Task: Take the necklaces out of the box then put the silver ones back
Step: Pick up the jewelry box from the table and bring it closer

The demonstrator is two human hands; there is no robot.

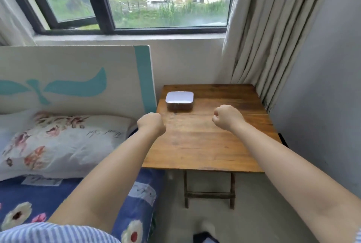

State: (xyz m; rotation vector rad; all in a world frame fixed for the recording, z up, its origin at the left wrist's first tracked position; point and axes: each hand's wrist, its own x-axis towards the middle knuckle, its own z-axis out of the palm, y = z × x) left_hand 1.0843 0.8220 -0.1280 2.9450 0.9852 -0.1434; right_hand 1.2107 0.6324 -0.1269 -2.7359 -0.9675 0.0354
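Both hands, left (151, 123) and right (227, 117), are empty closed fists above the table (205, 145). Lidded box (179, 100) at 12 o'clock, untouched.

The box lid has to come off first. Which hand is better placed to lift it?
Probably the left. The left hand is a closed fist just near-left of the box, whose white lid is on. The right hand, also fisted, is farther off to the box's right.

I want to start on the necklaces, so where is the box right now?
The box, lid on, sits at the far left of the wooden table, near the bed's headboard and just beyond the left hand.
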